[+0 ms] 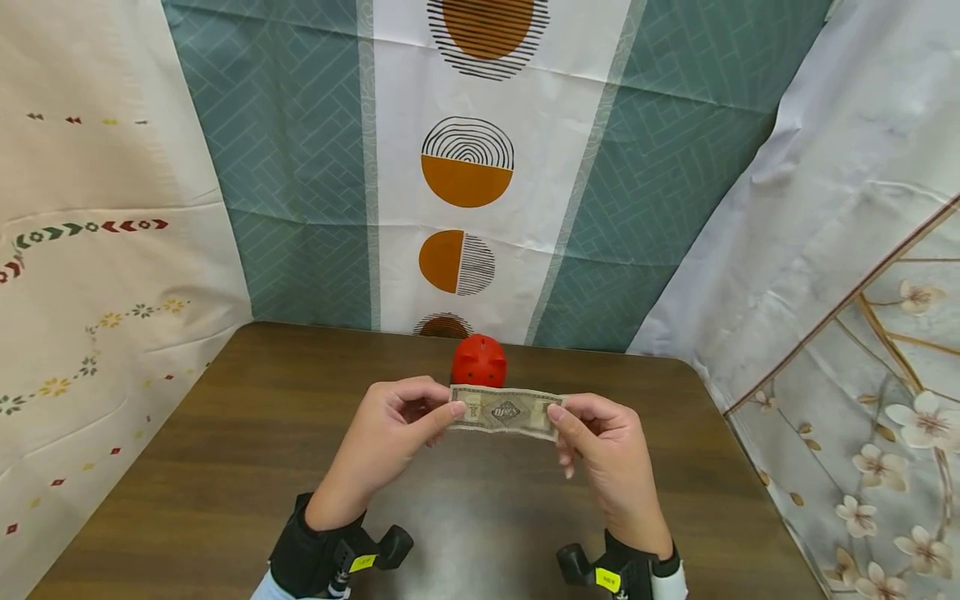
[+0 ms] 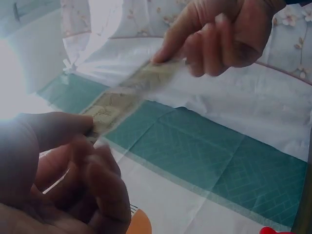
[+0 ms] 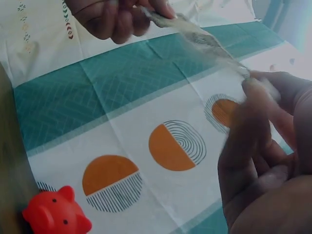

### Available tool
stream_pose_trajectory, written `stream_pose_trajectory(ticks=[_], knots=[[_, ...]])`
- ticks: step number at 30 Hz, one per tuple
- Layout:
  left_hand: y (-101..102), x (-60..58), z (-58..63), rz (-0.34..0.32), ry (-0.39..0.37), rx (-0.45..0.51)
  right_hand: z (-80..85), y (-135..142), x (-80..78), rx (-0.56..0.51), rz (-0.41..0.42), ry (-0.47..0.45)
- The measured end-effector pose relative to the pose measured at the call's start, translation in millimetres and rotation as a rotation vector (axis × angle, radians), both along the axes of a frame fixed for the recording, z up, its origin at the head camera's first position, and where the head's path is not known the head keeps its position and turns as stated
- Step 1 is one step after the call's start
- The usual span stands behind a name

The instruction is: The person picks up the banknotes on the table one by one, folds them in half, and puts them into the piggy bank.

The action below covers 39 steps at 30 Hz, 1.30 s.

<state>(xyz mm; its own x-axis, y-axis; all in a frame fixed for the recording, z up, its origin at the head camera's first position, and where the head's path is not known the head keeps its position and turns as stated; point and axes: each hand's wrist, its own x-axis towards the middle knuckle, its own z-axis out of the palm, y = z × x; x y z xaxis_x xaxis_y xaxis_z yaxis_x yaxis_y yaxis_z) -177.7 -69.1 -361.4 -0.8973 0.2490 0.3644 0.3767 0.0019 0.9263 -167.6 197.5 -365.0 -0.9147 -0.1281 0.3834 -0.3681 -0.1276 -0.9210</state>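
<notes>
A worn banknote [image 1: 506,410] is stretched out level between the two hands, above the table. My left hand [image 1: 405,429] pinches its left end between thumb and fingers. The right end is pinched by my right hand [image 1: 600,433], its other fingers curled below. In the left wrist view the banknote [image 2: 122,105] runs slantwise and looks blurred from one hand to the other. Just behind it in the head view stands a red piggy bank [image 1: 479,361], its lower part covered by the note. The right wrist view shows the piggy bank [image 3: 56,213] at the lower left.
The brown wooden table [image 1: 225,433] reaches back to a green and white patterned cloth [image 1: 300,167] hanging behind it. Pale cloths hang at both sides, one with flowers [image 1: 885,467]. Each wrist wears a black strap with a camera [image 1: 393,547].
</notes>
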Motion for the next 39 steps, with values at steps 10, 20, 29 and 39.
stream_pose_trajectory(ticks=[10,20,29,39], knots=[[-0.9,1.7,1.0,-0.168,0.015,0.173,-1.2,-0.3,-0.6,-0.109,0.190,0.095],[4.0,8.1,1.9,0.026,0.144,0.060,2.4,-6.0,7.3,0.042,-0.079,0.169],[3.2,9.4,4.2,0.106,0.172,0.046,4.5,-6.8,8.6,0.079,-0.145,0.186],[1.5,8.8,4.2,0.088,0.160,0.073,3.4,-4.8,7.9,0.058,-0.141,0.173]])
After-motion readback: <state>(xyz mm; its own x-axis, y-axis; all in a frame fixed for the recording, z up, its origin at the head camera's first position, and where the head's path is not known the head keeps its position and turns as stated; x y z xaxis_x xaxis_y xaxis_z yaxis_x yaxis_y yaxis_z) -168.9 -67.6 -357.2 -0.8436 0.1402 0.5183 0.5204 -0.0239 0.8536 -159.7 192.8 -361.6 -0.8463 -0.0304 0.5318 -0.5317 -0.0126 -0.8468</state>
